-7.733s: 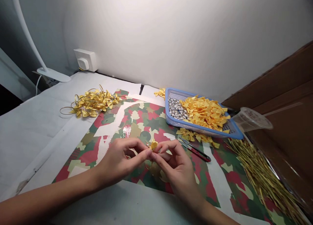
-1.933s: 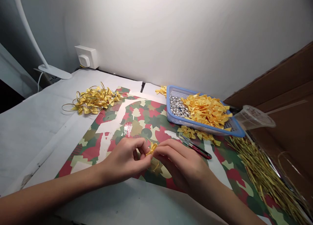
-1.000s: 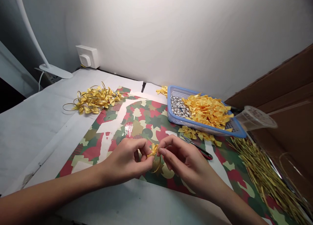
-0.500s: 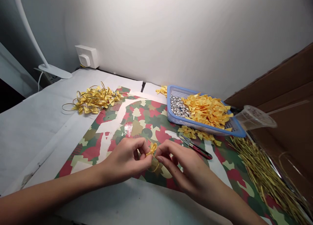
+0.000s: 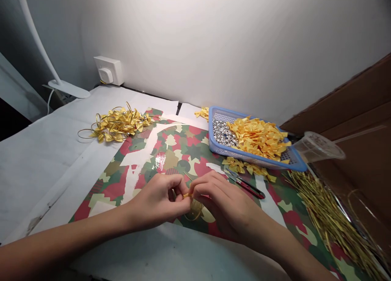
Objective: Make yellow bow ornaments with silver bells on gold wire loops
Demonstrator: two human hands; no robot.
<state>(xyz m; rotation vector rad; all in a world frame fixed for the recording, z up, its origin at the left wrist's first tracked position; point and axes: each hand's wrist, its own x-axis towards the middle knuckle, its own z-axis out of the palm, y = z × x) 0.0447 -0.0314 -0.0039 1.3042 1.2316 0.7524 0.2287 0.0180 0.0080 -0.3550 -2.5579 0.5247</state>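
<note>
My left hand (image 5: 157, 201) and my right hand (image 5: 224, 201) meet over the camouflage-patterned sheet (image 5: 171, 150), fingertips pinched together on a small yellow ribbon bow (image 5: 186, 195). Only a sliver of the bow shows between the fingers. A thin gold cord loop (image 5: 195, 209) hangs from the bow and lies on the sheet under my right thumb. Both hands are closed on this piece.
A blue basket (image 5: 293, 161) at the right holds yellow bows (image 5: 259, 138) and silver beads (image 5: 222, 132). Red-handled snips (image 5: 246, 185) lie before it. A pile of finished bows with gold loops (image 5: 117, 124) lies back left; gold cords (image 5: 330, 220), a plastic cup (image 5: 319, 147), a wall socket (image 5: 106, 71).
My right hand has closed over the bow, which now is nearly hidden between the fingertips. The gold loop lies lower on the sheet. My left hand has stayed in place.
</note>
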